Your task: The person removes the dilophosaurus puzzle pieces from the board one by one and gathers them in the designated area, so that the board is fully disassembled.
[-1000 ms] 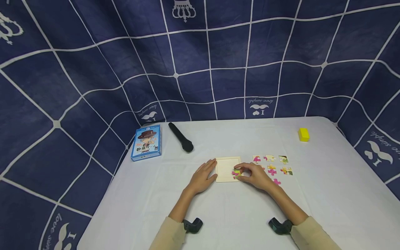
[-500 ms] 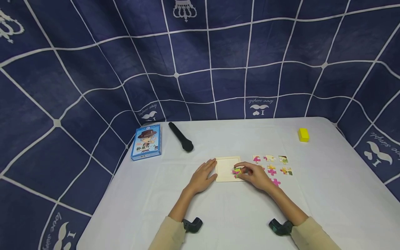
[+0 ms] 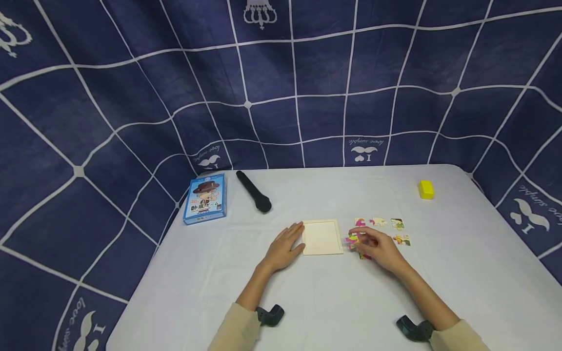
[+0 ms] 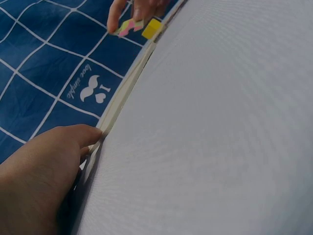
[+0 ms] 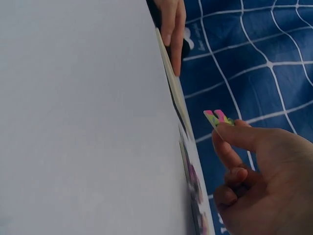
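Between thumb and fingers, my right hand [image 3: 379,249] pinches a pink, green and yellow jigsaw piece [image 5: 220,117], raised off the table. It is just right of the pale wooden puzzle tray [image 3: 322,237], whose bare base shows. My left hand [image 3: 283,248] rests along the tray's left edge with fingers extended; in the left wrist view its thumb touches the rim. Several loose jigsaw pieces [image 3: 398,224] lie in rows on the table right of the tray. Some of them are partly hidden beneath my right hand.
A white cloth covers the table [image 3: 316,297]. Toward the back left are a blue illustrated box [image 3: 205,199] and a black microphone [image 3: 254,192]. A yellow block [image 3: 426,189] sits at the back right. Behind hangs a navy checked curtain [image 3: 325,117].
My right hand has moved right, from over the tray to beside the loose pieces, still pinching the jigsaw piece. The left hand has stayed at the tray's edge.
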Demonstrator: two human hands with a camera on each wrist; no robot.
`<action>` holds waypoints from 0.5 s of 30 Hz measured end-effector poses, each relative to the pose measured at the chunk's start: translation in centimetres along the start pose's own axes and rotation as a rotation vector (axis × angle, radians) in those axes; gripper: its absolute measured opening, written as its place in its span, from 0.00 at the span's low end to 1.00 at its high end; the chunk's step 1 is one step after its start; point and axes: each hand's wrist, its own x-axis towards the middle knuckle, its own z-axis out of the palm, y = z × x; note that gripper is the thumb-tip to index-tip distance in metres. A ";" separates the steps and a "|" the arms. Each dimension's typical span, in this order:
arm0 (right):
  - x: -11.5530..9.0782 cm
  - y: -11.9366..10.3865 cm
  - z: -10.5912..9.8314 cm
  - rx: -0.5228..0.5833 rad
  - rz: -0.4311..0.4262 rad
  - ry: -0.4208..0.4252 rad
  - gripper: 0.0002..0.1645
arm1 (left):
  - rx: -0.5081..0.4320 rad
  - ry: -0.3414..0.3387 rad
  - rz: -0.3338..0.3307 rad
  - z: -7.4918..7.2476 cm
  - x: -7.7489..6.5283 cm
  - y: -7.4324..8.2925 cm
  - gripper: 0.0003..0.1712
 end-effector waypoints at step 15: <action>-5.4 1.8 -7.3 -0.210 0.133 0.140 0.20 | 0.002 -0.012 -0.013 -0.1 0.0 0.1 0.32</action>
